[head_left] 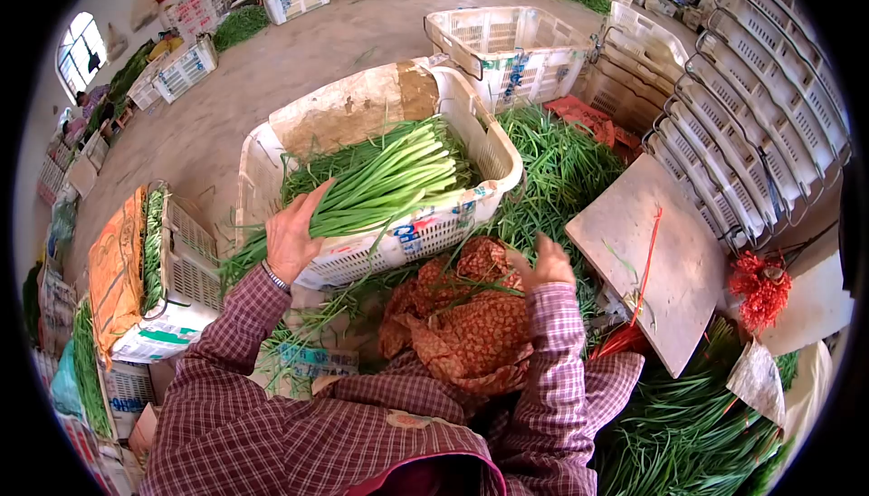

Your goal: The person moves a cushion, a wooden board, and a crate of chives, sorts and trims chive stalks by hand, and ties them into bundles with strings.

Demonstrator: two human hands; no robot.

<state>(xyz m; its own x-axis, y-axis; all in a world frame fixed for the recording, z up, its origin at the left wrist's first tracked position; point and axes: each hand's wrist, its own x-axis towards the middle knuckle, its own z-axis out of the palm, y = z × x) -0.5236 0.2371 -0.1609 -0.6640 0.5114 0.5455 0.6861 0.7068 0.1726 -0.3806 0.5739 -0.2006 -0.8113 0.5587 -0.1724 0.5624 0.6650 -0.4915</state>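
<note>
My left hand (pixel 294 235) is closed round a bunch of garlic chives (pixel 398 170), holding it near the leafy end. The pale stems point to the upper right, over a white plastic crate (pixel 493 157) with more greens inside. Cardboard lines the crate's far side. My right hand (pixel 549 265) is held up with thumb and fingers apart, and nothing shows between them. Below and left of it, an orange-red patterned cloth (pixel 471 315) covers my lap. A heap of loose chives (pixel 552 161) lies to the right of the crate.
A tilted board (pixel 652 261) with a red string stands at my right, near a bundle of red ties (pixel 759 288). Stacked crates (pixel 751 89) rise behind it. More chives (pixel 688 424) lie at lower right. A filled crate (pixel 172 315) stands at left, and another crate (pixel 516 52) behind.
</note>
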